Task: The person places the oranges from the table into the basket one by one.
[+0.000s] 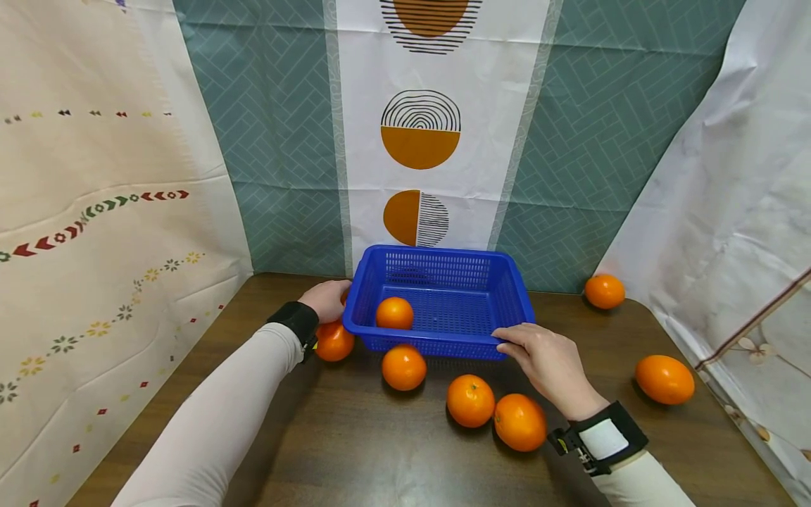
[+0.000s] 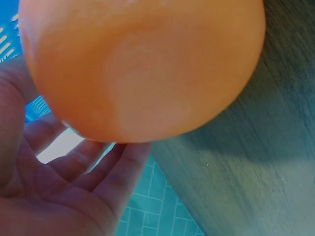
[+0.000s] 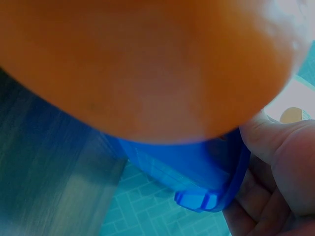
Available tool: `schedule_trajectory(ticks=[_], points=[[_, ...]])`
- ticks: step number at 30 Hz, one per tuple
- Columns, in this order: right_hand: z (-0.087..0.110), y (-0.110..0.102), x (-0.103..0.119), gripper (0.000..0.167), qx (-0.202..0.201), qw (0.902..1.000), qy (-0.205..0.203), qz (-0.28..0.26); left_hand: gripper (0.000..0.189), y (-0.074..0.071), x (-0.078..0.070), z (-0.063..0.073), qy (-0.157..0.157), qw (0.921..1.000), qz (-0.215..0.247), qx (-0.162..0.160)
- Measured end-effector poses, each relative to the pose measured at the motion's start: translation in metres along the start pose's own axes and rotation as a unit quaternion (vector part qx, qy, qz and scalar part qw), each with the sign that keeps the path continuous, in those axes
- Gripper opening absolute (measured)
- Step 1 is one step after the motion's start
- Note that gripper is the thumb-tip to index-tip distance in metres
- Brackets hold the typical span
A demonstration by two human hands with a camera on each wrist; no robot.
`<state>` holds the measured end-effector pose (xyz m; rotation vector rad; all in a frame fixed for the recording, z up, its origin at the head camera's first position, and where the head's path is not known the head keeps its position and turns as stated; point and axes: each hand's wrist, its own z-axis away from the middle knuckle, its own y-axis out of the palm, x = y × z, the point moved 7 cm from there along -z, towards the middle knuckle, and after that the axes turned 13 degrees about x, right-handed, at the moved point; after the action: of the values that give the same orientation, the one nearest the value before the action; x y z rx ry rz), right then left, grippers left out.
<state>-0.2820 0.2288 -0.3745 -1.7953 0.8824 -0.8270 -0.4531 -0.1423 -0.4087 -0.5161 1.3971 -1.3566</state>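
A blue plastic basket [image 1: 437, 346] stands at the back of the table with one orange [image 1: 394, 313] inside. My right hand [image 1: 550, 362] grips its front right corner, the thumb and fingers on either side of the rim. At the basket's left side, my left hand [image 1: 325, 299] is cupped around an orange [image 1: 345, 296], mostly hidden by the hand. Another orange [image 1: 334, 342] lies just below that hand. In the left wrist view a near orange [image 2: 142, 69] covers the left fingertips. A large orange [image 3: 147, 73] also blocks much of the right wrist view.
In front of the basket lie three oranges: one orange [image 1: 403, 367] close to it, another orange [image 1: 470, 401], and a third orange [image 1: 519, 422] near my right wrist. Two more, an orange [image 1: 605, 291] and an orange [image 1: 664, 379], lie at the right. Patterned curtains [image 1: 285, 141] border the table [image 1: 380, 451].
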Motion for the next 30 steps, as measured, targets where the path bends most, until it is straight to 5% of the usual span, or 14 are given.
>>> schedule_trajectory(ticks=[19,30], points=[[0.0005,-0.0014,0.0005,0.024,0.003,1.0,0.001,-0.002,0.036,-0.0023,-0.0046,0.003,0.013,0.9998,0.008,-0.015],[-0.0004,0.0002,0.0006,0.024,0.006,1.0,0.003,-0.002,0.058,-0.0057,0.0026,0.0078,0.0,0.9991,-0.009,-0.042]])
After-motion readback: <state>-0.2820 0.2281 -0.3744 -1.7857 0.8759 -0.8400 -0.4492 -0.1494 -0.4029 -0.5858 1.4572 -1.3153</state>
